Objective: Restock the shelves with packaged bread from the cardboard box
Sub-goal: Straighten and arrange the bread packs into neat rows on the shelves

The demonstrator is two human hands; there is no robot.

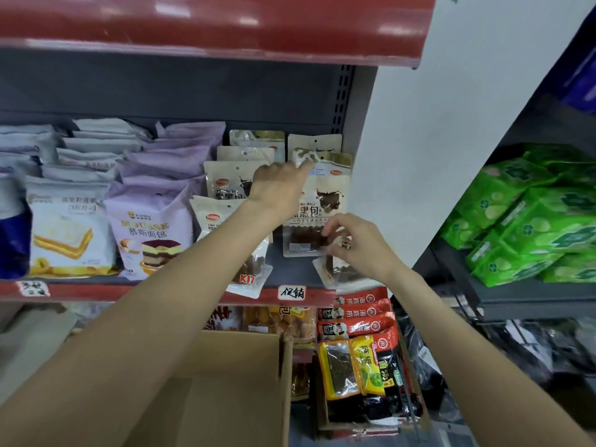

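On the grey shelf (290, 272) stand two rows of cream packs of dark bread. My left hand (277, 185) reaches to the right row, its fingers on the top edge of the upright front pack (325, 201). My right hand (358, 243) pinches the lower right corner of that pack. A further pack (342, 274) lies flat at the shelf's front edge under my right wrist. Another pack (248, 269) of the left row tips forward over the edge, partly behind my left forearm. The open cardboard box (232, 382) sits below, its visible inside bare.
Purple mousse bread bags (151, 227) and white toast bags (69, 227) fill the shelf's left. A red shelf (209, 24) overhangs above. Red and yellow sauce packets (358, 343) sit in a carton below right. Green packs (532, 217) crowd a rack at right.
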